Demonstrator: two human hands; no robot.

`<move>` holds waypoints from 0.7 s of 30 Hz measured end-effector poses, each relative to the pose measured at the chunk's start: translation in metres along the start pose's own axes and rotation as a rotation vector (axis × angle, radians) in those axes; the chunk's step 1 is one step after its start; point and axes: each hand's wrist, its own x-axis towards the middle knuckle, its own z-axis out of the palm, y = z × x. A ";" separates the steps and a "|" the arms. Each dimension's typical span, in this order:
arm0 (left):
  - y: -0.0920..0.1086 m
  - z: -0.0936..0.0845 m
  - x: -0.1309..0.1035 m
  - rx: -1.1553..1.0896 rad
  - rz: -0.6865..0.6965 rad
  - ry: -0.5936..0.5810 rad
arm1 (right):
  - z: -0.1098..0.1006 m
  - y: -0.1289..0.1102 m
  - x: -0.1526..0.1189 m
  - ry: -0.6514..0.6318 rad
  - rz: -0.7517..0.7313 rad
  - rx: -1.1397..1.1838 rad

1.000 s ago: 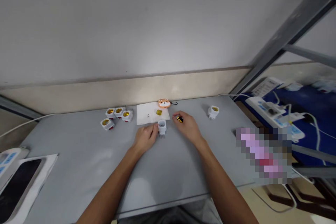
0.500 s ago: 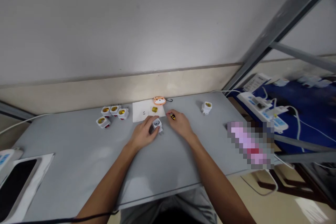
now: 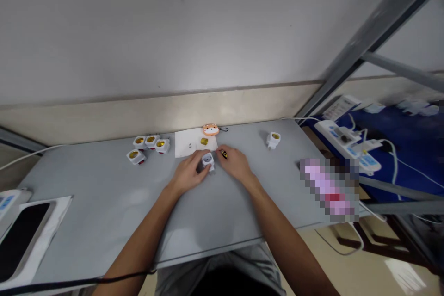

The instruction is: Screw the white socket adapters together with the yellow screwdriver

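My left hand (image 3: pixel 189 172) grips a white socket housing (image 3: pixel 208 161) on the grey table, thumb at its near side and fingers at its far side. No gold insert shows inside this housing. Just to the right, my right hand (image 3: pixel 235 162) is closed around a small black and yellow tool (image 3: pixel 224 154), whose tip is too small to make out. Behind the hands, a gold threaded sleeve (image 3: pixel 204 141) and tiny dark pieces (image 3: pixel 190 145) lie on a white paper (image 3: pixel 183 143). An orange animal-face case (image 3: pixel 211 129) rests at the paper's back right edge.
Several white sockets with gold inserts (image 3: pixel 151 142) stand at the back left, and another (image 3: pixel 274 139) at the right. A black phone (image 3: pixel 24 238) lies front left. Beyond the metal frame are power strips (image 3: pixel 347 147) on blue cloth. A blurred pink item (image 3: pixel 326 187) sits near the right edge.
My right hand has shifted slightly left with the tool, closer to the housing. The housing remains in my left hand, and the camera view has moved a little.
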 end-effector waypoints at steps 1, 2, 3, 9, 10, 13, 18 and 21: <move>0.000 0.000 0.000 -0.003 -0.008 -0.002 | 0.001 0.000 0.000 0.001 0.001 -0.006; 0.000 0.000 0.000 -0.007 -0.015 -0.004 | 0.001 0.000 0.000 0.001 0.002 -0.011; -0.001 0.000 0.000 -0.011 -0.024 -0.003 | 0.002 0.000 0.000 0.001 0.004 -0.016; -0.001 0.000 0.000 -0.044 -0.088 0.013 | 0.002 -0.002 0.001 0.001 0.017 -0.038; -0.001 0.000 0.000 -0.053 -0.095 0.015 | 0.002 -0.002 0.001 0.001 0.018 -0.038; -0.001 0.000 0.000 -0.073 -0.105 0.023 | 0.002 -0.002 0.001 0.000 0.018 -0.029; -0.001 -0.001 0.001 -0.105 -0.113 0.011 | 0.002 0.000 0.002 0.005 0.025 -0.010; -0.002 -0.001 0.001 -0.125 -0.122 0.016 | 0.001 -0.001 0.002 0.005 0.014 0.012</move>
